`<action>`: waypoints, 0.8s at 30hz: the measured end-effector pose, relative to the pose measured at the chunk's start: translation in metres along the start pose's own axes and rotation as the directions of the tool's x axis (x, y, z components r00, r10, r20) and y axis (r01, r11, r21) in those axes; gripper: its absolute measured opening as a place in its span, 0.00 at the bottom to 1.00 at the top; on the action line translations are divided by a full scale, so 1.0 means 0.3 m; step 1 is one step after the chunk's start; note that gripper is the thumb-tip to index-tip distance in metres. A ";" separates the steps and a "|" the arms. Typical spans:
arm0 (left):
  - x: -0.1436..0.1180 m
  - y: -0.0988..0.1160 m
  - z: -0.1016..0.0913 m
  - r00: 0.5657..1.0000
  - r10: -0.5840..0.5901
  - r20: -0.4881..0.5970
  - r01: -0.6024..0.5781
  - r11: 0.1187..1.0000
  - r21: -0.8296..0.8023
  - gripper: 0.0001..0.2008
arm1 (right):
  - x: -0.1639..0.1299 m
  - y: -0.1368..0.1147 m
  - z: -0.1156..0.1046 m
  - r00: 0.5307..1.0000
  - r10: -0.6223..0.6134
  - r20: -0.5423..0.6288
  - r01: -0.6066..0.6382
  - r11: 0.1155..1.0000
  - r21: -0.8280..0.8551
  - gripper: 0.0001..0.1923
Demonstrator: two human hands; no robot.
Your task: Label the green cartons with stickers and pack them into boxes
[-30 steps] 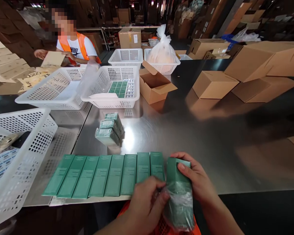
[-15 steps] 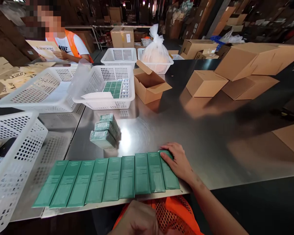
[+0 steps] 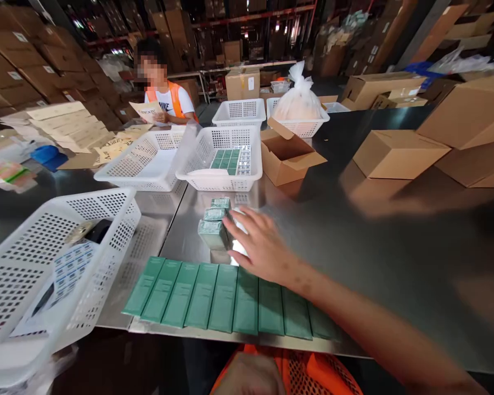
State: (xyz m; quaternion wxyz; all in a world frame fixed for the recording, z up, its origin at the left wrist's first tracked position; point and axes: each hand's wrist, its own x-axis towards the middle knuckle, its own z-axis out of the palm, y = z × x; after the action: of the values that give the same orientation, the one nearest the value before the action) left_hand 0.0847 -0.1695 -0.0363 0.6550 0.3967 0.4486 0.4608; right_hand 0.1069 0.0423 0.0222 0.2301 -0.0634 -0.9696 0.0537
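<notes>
My right hand reaches over the table with its fingers spread and nothing held in them. Its fingertips are right beside three green boxes in clear wrap, which stand one behind another; I cannot tell whether they touch. Under my right forearm runs a row of several flat green boxes, side by side along the table's front edge. The forearm and its shadow cover part of the row's right end. My left hand is low at the bottom edge, in front of an orange mesh vest, its fingers hidden.
White baskets stand behind and to the left, one holding green boxes and label sheets. An opened carton sits beyond my hand. More cartons are at right. Across the table, a person in an orange vest holds a paper packet.
My right hand has left the right end of the green row and moved forward and left to the wrapped boxes. The view has turned left. My left hand stays low.
</notes>
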 end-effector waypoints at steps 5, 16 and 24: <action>-0.047 -0.021 -0.035 0.905 0.125 -0.406 -0.171 0.982 -0.079 0.26 | 0.125 -0.071 0.106 0.989 -0.145 -0.016 0.145 0.989 -0.021 0.12; 0.082 0.132 -0.075 0.593 0.112 -0.798 -0.647 0.656 -0.389 0.29 | -0.313 -0.181 -0.059 0.924 0.364 -0.122 -0.190 0.710 0.678 0.28; 0.163 0.190 0.078 0.788 0.083 -0.610 -0.495 0.675 -0.547 0.21 | -0.440 -0.163 0.006 0.902 0.234 -0.363 -0.056 0.897 0.438 0.37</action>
State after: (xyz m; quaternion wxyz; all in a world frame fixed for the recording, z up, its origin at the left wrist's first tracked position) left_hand 0.1014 -0.1103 0.0128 0.5143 0.0502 0.3394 0.7860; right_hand 0.2181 -0.0257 -0.0309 0.4301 -0.0962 -0.8584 0.2624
